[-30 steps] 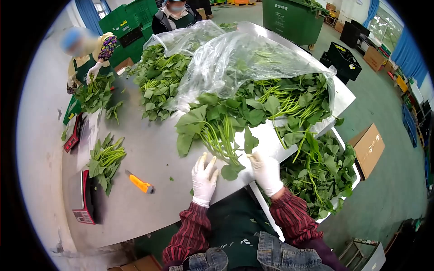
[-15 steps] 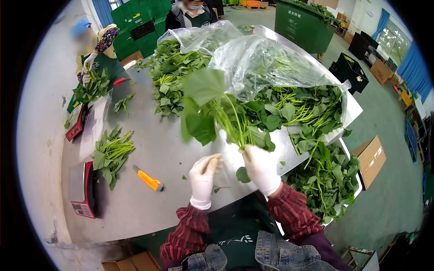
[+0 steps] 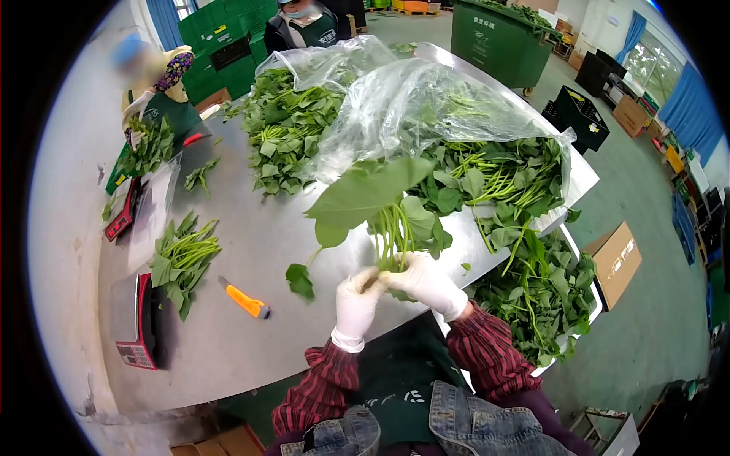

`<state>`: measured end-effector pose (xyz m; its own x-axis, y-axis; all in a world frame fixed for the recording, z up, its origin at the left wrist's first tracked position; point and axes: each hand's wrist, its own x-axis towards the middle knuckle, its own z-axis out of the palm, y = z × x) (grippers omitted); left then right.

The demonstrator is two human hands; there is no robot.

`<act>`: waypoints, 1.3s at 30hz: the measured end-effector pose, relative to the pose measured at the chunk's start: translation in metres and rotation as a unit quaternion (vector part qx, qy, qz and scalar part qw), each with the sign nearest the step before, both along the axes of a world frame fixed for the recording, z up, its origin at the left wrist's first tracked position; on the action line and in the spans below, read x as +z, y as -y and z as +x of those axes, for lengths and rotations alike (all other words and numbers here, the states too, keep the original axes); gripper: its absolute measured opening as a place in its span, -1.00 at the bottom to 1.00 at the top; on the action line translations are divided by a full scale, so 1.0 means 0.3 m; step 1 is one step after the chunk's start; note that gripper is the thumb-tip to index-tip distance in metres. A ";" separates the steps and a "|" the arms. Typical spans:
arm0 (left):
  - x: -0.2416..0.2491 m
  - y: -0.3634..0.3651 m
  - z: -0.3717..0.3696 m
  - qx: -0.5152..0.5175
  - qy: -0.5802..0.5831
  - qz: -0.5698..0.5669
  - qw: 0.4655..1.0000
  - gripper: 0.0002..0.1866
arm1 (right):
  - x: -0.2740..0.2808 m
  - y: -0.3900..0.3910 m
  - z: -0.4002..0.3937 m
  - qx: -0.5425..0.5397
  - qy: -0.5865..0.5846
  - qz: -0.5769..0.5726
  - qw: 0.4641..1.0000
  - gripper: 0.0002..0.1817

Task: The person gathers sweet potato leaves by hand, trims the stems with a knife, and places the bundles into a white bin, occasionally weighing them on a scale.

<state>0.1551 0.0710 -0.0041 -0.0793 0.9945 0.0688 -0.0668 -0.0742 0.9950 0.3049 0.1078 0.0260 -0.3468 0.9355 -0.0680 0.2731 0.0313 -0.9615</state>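
My right hand (image 3: pixel 427 286), in a white glove, is closed round the lower stems of a bunch of leafy greens (image 3: pixel 391 220). The bunch stands upright above the table, its broad leaves spread at the top. My left hand (image 3: pixel 356 305), also gloved, meets the right at the stem ends, with thumb and fingers pinched there; the fingertips are partly hidden. A single leaf (image 3: pixel 299 280) droops at the bunch's left. On the metal table (image 3: pixel 251 346) to the left lie an orange utility knife (image 3: pixel 246 302) and a smaller bunch of greens (image 3: pixel 182 262).
A red scale (image 3: pixel 135 323) stands at the table's left edge. Clear plastic sheeting (image 3: pixel 411 99) partly covers heaped greens (image 3: pixel 293 125) at the back. A crate of greens (image 3: pixel 536 296) is at my right. A co-worker (image 3: pixel 156 99) handles greens at far left; another person (image 3: pixel 308 26) stands behind the table.
My right hand has lowered the bunch and moved slightly left. My left hand has moved right to meet it at the stem ends. The view has shifted slightly.
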 end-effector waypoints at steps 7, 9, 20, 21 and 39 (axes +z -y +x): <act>0.017 0.004 -0.016 0.046 0.011 -0.002 0.999 -0.89 | -0.036 0.033 -0.094 -0.107 -0.169 -0.054 0.978 -0.77; 0.013 -0.005 -0.029 0.048 0.074 -0.014 0.996 -0.88 | -0.042 0.048 -0.108 -0.130 -0.118 -0.019 0.984 -0.78; -0.051 -0.086 -0.099 0.088 0.310 -0.044 0.946 -0.86 | -0.008 0.177 0.127 -0.379 -0.317 0.068 0.867 -0.82; -0.056 -0.090 -0.150 0.093 0.316 -0.025 0.944 -0.87 | 0.000 0.177 0.219 -0.387 -0.349 0.058 0.852 -0.77; -0.072 0.043 -0.063 -0.127 0.398 -0.116 0.901 -0.82 | -0.065 0.167 0.053 0.145 0.082 0.220 0.961 -0.76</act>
<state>0.1362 0.0580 -0.0257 0.2198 0.9679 -0.1222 -0.7517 0.2479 0.6111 0.3209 0.0576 0.0065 -0.6155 0.7516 0.2370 0.3374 0.5231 -0.7827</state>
